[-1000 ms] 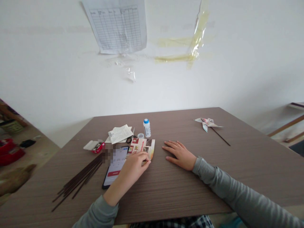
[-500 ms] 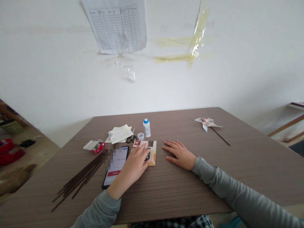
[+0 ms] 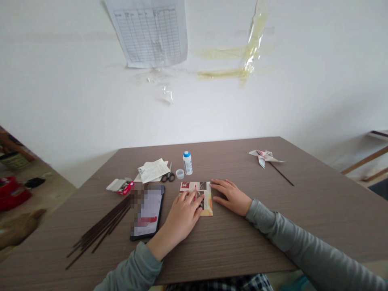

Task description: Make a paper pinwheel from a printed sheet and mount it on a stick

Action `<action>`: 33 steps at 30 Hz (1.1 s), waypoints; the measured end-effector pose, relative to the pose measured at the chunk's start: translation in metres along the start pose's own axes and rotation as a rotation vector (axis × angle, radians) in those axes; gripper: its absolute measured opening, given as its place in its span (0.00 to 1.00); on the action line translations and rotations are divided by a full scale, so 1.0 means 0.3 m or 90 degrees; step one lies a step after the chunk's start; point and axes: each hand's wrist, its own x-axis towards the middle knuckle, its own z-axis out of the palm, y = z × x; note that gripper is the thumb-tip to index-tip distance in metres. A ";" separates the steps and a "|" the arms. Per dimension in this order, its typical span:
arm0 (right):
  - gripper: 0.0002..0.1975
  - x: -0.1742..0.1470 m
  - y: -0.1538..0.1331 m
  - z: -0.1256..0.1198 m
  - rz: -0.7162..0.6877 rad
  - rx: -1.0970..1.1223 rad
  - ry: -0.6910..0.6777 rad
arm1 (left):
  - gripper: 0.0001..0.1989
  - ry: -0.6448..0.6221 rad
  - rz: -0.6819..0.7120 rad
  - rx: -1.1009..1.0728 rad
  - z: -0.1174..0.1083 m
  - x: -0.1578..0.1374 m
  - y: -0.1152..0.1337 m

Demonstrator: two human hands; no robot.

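Note:
A printed square of paper (image 3: 207,204) with red, dark and yellow patches lies flat on the brown table (image 3: 242,246). My left hand (image 3: 184,214) rests on it with spread fingers, covering its left and middle part. Just at the paper's right edge lies my right hand (image 3: 232,197), palm down, fingers apart and holding nothing. Behind the paper stand a white glue bottle (image 3: 188,165) with a blue top and a small clear cap (image 3: 180,174). Black-handled scissors (image 3: 168,176) sit beside them, partly under papers.
Left of my hand lie a phone (image 3: 148,212), several thin dark sticks (image 3: 103,224) and an open red box (image 3: 123,186) of small items. Loose paper sheets (image 3: 154,170) are behind. A paper pinwheel (image 3: 265,157) on a stick lies at the back right, before the wall.
My left hand has slid the paper square to the right, away from the phone and up to my right hand. The right hand has hardly moved.

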 end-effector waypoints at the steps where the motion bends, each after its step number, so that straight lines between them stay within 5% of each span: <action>1: 0.32 -0.002 -0.003 0.002 -0.009 0.004 0.010 | 0.27 0.001 0.007 -0.008 0.009 0.005 0.006; 13: 0.37 -0.012 -0.019 0.022 -0.027 -0.078 -0.033 | 0.33 -0.009 -0.020 -0.044 0.075 0.080 0.068; 25: 0.55 -0.010 0.013 0.021 0.087 -0.124 -0.044 | 0.43 0.064 -0.102 -0.010 0.126 0.040 -0.037; 33: 0.60 -0.010 0.067 0.059 0.085 -0.108 -0.013 | 0.39 0.087 -0.122 -0.038 0.134 0.034 -0.055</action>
